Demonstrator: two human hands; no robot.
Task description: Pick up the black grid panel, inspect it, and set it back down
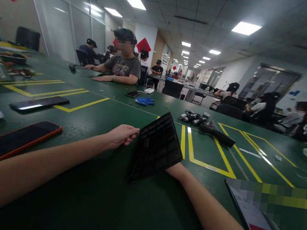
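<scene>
1. My black compartmented tray [160, 146] is tilted up over the green table [79, 204], not laid flat; its cells look too dark to judge progress inside.
2. My left hand [123, 136] bunches its fingers beside its edge.
3. My right hand [176, 170] is mostly hidden behind; grip unclear.

A person's left hand [122, 136], fingers curled, at the left edge of a tilted black compartment tray [158, 146] over a green table [93, 206]; right hand [175, 170] mostly hidden behind it; beyond the tray, a blue glove [145, 101] and black cables [193, 117]; left of it, an orange-edged phone [13, 143]
</scene>
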